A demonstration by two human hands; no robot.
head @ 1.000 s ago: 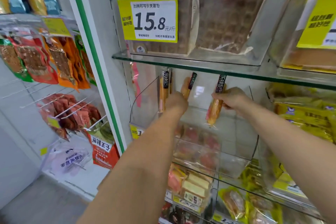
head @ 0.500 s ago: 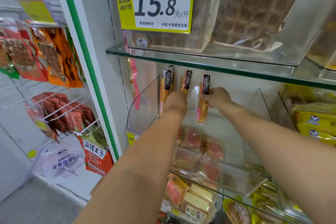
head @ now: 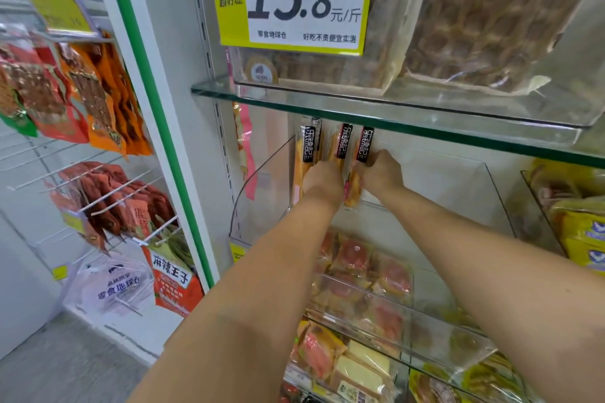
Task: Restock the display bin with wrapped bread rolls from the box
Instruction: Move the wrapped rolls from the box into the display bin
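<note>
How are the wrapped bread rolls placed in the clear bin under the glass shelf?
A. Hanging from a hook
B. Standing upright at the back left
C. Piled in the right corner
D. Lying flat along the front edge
B: the wrapped bread rolls stand upright side by side at the back left of the clear bin, where the left hand and the right hand hold them.
</note>
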